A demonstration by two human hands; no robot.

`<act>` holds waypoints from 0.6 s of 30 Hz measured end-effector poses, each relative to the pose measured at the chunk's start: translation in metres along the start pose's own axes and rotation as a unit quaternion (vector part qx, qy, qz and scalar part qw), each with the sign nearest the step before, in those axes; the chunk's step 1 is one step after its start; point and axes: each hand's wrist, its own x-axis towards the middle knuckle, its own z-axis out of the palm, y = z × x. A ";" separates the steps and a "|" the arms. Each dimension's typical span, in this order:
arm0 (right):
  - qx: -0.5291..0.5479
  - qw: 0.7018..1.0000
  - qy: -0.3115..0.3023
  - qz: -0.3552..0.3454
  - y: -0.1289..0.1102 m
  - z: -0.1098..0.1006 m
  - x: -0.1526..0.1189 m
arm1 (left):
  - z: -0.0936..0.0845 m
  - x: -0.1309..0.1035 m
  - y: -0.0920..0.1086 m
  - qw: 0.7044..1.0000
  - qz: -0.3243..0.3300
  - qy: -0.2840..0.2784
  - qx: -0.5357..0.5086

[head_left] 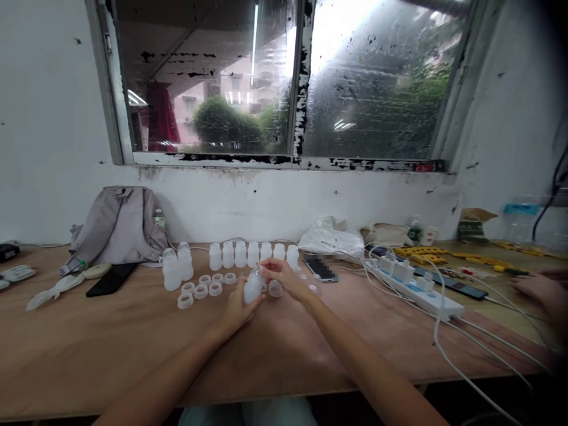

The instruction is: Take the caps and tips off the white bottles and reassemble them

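Note:
My left hand is wrapped round a translucent white baby bottle, held tilted above the table. At its upper end the fingers of my right hand are closed on the bottle's clear top; the exact part between the fingertips is too small to tell. Just right of the bottle lies a clear dome cap. Several white collar rings are grouped to the left of my hands. Behind them stands a row of open-topped bottles. Two bottles with clear tops stand farther left.
Right of the row lie a phone and a white plastic bag. A power strip with trailing cables is on the right, near another person's hand. A grey backpack and a black phone sit left.

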 end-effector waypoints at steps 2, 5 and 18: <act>0.014 0.999 0.031 -0.014 0.008 0.005 -0.007 | -0.002 0.000 0.000 1.000 0.001 -0.015 0.000; 0.001 0.999 0.049 -0.025 0.019 0.014 -0.017 | -0.009 -0.002 -0.002 0.999 0.002 -0.047 -0.002; -0.067 0.987 0.144 -0.032 0.035 0.043 -0.032 | -0.054 -0.016 -0.011 0.989 -0.026 -0.133 -0.052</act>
